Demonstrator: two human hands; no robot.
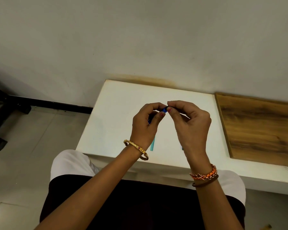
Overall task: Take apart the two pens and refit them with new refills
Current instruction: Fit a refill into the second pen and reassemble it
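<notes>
Both hands are raised above the white table [116, 113] and meet at a blue pen [164, 109]. My left hand [145, 125] is closed around the pen's body, most of which is hidden in the fist. My right hand [189, 123] pinches the pen's other end between thumb and fingertips. Only a short blue stretch shows between the two hands. On the table below my left wrist lies a thin teal piece [153, 144], partly hidden. A small dark bit [182, 148] shows beside my right wrist.
A wooden board [259, 130] lies on the table at the right. A pale wall stands right behind the table. To the left the table ends, with tiled floor [23, 146] and dark furniture legs [0, 110] beyond. My lap is close to the table's front edge.
</notes>
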